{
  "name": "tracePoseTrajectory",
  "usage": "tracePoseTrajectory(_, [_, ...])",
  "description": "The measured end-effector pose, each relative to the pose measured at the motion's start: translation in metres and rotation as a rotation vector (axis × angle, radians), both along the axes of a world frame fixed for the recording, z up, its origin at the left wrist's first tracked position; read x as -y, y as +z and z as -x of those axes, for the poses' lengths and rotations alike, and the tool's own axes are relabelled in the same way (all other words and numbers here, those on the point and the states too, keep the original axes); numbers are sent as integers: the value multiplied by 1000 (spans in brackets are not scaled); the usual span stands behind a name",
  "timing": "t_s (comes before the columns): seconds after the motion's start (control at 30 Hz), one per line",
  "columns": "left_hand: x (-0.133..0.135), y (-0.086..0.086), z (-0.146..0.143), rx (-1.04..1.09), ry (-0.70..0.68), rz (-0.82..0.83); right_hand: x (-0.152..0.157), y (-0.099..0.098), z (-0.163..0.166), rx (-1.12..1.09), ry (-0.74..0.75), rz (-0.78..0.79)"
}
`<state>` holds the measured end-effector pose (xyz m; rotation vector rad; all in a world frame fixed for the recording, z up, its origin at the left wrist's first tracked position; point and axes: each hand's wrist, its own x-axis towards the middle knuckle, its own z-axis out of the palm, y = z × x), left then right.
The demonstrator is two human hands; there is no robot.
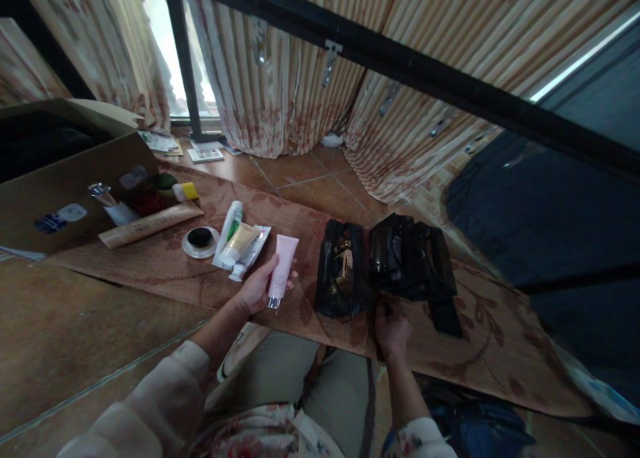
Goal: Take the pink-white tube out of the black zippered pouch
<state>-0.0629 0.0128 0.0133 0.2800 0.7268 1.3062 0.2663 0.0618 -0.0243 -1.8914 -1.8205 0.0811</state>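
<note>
My left hand (259, 288) is closed around a pale pink squeeze tube (284, 265), its silver cap pointing down toward me. Just left of it lie a white tube with green print (233, 219), a yellowish tube with a white cap (241, 243) and a silvery packet (256, 251). To the right stands an open black see-through pouch (325, 288) with gold-coloured items (343, 266) inside. My right hand (393, 326), fingers curled in, rests at the near edge of a black bag (407, 258); whatever its fingers hold is hidden.
A round compact (200, 242), a long beige tube (150, 225), a metal-capped bottle (113, 205) and a yellow-capped item (185, 191) lie on the left of the cloth-covered bench (480, 331). Beside them stands a cardboard box (100, 171). A dark metal bar (400, 65) crosses ahead, before curtains.
</note>
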Motion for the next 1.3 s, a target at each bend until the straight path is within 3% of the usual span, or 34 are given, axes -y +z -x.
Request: tracePoseTrajectory(1.3, [-2, -3, -2, -25, 76, -11, 0, 1, 0, 1, -13, 42])
